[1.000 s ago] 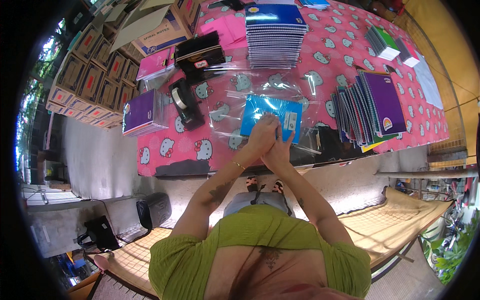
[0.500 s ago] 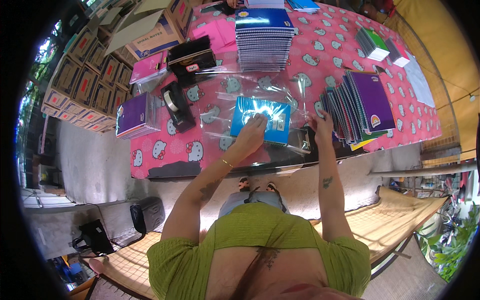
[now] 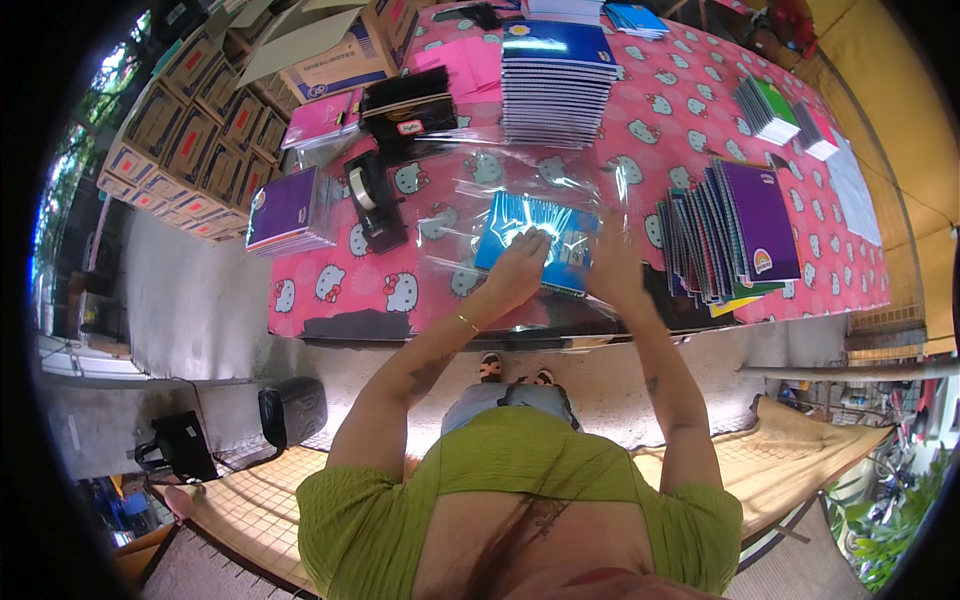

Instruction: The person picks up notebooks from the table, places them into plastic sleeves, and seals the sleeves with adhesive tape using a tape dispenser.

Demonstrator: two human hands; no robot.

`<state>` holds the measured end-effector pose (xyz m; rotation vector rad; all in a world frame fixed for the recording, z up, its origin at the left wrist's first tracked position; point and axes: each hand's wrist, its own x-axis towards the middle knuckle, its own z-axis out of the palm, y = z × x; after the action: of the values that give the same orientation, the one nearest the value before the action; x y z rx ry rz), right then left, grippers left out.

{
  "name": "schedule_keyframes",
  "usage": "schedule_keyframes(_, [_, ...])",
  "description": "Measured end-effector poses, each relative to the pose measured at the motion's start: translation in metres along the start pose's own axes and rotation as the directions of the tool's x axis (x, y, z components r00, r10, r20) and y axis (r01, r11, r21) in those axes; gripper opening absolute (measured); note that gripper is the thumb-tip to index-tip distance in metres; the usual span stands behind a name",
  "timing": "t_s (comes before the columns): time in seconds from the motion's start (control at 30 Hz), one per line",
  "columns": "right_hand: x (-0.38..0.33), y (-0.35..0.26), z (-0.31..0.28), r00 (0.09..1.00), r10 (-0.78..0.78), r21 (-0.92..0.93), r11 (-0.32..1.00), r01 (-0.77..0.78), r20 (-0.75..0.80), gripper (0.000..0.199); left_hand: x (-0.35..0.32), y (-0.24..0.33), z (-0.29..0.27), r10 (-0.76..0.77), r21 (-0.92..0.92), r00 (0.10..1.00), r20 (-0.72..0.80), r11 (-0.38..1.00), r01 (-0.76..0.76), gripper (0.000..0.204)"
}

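A: Place type?
B: Outdoor stationery stall. Table [image 3: 330,300] in a pink cat-print cloth, stacked spiral notebooks [image 3: 555,85], a fanned row of notebooks [image 3: 730,230], tape dispenser [image 3: 372,200].
A: More proof?
B: Stock cartons [image 3: 190,140] piled beside it, concrete ground, greenery at the edges.

A single head-worn fisheye view looks steeply down from above the person's own green-shirted torso at 6 o'clock, facing the pink-clothed table [image 3: 650,120] toward 12 o'clock. The table sits at arm's reach, filling the upper half; edges curve toward the black rim. No second view overlaps it.
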<state>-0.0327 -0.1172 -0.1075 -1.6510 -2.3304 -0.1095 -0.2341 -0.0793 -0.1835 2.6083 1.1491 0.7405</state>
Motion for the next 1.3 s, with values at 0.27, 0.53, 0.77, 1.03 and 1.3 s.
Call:
schedule_keyframes(0.27, [-0.009, -0.031, 0.04, 0.991, -0.114, -0.031, 0.993, 0.116, 0.067, 0.079, -0.006, 0.012, -0.013, -0.001, 0.045, 0.999, 0.046, 0.999, -0.001, 0.046])
schedule_keyframes(0.53, [-0.012, -0.025, 0.042, 0.992, -0.114, 0.045, 0.993, 0.112, 0.048, 0.075, -0.077, -0.087, -0.094, -0.388, 0.101, 0.662, -0.641, 0.812, 0.575, 0.032])
schedule_keyframes(0.77, [-0.014, -0.025, 0.044, 0.986, -0.15, 0.032, 0.988, 0.148, 0.066, 0.067, -0.097, -0.162, -0.145, -0.968, -0.926, 0.247, 0.043, 0.054, 0.374, 0.008])
schedule_keyframes(1.03, [-0.017, -0.023, 0.045, 0.981, -0.194, 0.068, 0.979, 0.194, 0.002, 0.063, -0.128, -0.137, -0.096, -0.984, -0.989, 0.169, -0.049, 0.071, 0.131, 0.013])
schedule_keyframes(1.3, [-0.016, -0.014, 0.043, 0.97, -0.238, 0.089, 0.966, 0.241, -0.04, 0.058, -0.05, -0.046, -0.097, -0.743, -0.474, 0.659, -0.121, 0.626, 0.619, 0.028])
